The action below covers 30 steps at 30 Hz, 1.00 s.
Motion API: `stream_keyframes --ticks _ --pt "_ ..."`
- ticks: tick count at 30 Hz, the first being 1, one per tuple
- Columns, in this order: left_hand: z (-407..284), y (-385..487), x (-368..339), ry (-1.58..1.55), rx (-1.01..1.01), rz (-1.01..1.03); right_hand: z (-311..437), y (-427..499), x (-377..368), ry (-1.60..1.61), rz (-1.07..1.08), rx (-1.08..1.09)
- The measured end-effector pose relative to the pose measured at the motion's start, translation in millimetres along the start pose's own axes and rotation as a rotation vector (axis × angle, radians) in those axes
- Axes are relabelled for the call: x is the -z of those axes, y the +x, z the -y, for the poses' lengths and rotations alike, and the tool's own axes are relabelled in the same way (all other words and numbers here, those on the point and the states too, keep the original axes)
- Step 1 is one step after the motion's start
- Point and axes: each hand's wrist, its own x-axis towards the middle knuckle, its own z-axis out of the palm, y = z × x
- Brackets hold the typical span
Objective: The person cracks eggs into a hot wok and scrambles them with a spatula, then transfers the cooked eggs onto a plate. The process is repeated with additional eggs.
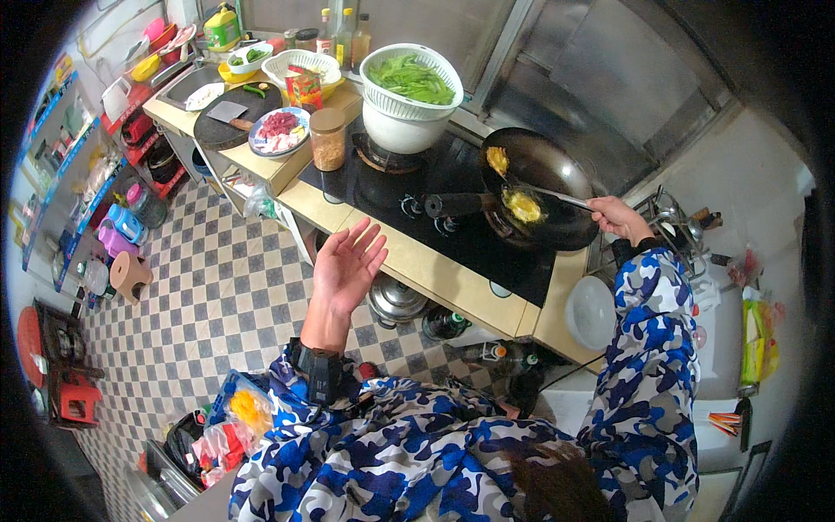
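Note:
My right hand (616,218) grips the metal handle of a spatula (558,194), which reaches into a dark wok (561,156). Its far end is down by the food and hard to make out. Two yellow fried pieces, which look like egg, are in the wok: a smaller browned piece (498,160) up the side and a larger glossy piece (524,206) lower down. The wok's dark handle (456,205) points left across the black gas hob (391,196). Palm up and empty, my left hand (349,264) hovers in front of the counter edge with fingers apart.
A white colander of green leaves (411,78) sits in a white pot over the left burner. Left of it stand a lidded jar (327,140), a plate of sliced meat (279,132) and a cleaver (227,111) on a round chopping board (215,134). A white bowl (590,313) rests at right.

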Motion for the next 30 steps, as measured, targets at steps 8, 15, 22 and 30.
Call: stream_keyframes --ticks 8,15,22,30 --pt "2.0 3.0 -3.2 -0.014 0.003 -0.005 -25.6 15.8 -37.7 0.035 -0.135 0.107" --pt "3.0 -3.1 -6.4 0.027 -0.002 -0.030 -40.3 34.8 -44.3 0.017 -0.235 0.119" --pt "0.8 0.0 -8.5 0.009 0.005 -0.024 -61.4 43.5 -35.8 -0.364 -0.418 0.400" --pt "3.7 -2.4 -10.2 0.053 0.021 -0.003 -107.8 -39.7 -57.5 -0.440 -0.409 0.606"
